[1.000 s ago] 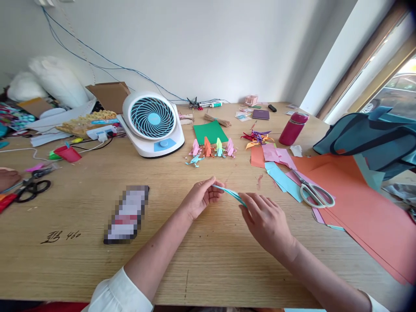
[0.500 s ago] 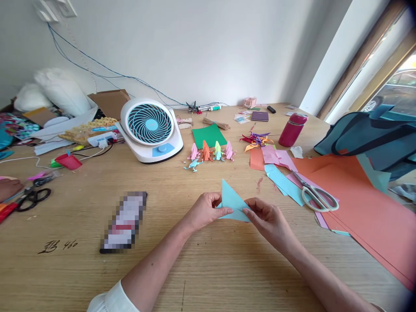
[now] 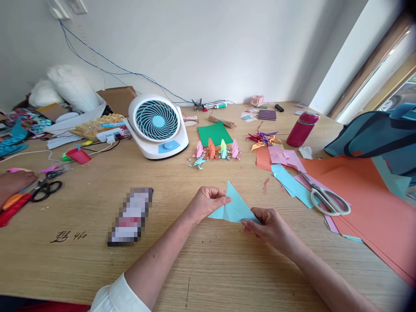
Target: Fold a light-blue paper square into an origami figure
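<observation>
A folded sheet of light blue paper (image 3: 234, 207) is held up between my two hands, just over the table, its pointed corner upward. My left hand (image 3: 205, 204) pinches it along the left side, thumb in front. With thumb and fingers, my right hand (image 3: 267, 226) grips its lower right corner. Beyond the hands stand several small folded paper figures in pink, orange (image 3: 212, 149) and green-yellow, with a light blue one (image 3: 198, 162) lying in front of them.
White-handled scissors (image 3: 328, 200) lie on paper strips beside large orange sheets (image 3: 373, 208) at right. A white fan (image 3: 157, 123), a green sheet (image 3: 214, 133), a red bottle (image 3: 303, 129) and a blurred phone (image 3: 131, 216) are around. Another person's hand (image 3: 16, 184) is at far left, near black-handled scissors (image 3: 48, 190).
My left hand has shifted up along the light blue paper, and my right hand has moved slightly down and right at its corner. The whole view has turned a little left.
</observation>
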Demonstrator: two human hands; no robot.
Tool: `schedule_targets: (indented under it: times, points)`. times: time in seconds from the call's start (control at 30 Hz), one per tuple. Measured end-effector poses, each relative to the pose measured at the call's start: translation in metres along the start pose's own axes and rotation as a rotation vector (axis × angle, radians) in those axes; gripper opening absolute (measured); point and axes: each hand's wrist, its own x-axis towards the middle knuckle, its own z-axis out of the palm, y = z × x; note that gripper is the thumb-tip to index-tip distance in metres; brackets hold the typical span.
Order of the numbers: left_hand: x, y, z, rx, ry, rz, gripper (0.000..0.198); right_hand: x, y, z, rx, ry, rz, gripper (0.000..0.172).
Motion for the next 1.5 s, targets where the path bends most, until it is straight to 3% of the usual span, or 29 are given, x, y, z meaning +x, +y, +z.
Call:
schedule_targets:
  times: [0.33,0.67,1.13,1.37,1.5]
  points:
    - [-0.001,0.010,0.001,-0.087,0.132,0.113,0.024,0.001,0.000,0.002,-0.002,-0.044,0.043,0.033]
    - [-0.003,0.011,0.006,-0.138,0.171,0.159,0.019,-0.001,-0.005,0.003,-0.053,-0.069,0.048,0.028]
    - [-0.004,0.004,0.015,-0.276,0.146,0.095,0.030,-0.001,-0.007,0.003,0.028,-0.075,0.035,0.030]
    - [-0.004,-0.001,0.010,-0.033,-0.020,0.045,0.044,0.001,-0.004,-0.001,0.138,-0.041,0.058,0.031]
    - [-0.002,-0.004,0.004,0.021,-0.009,-0.041,0.049,0.001,-0.003,0.000,0.159,-0.031,0.046,0.035]
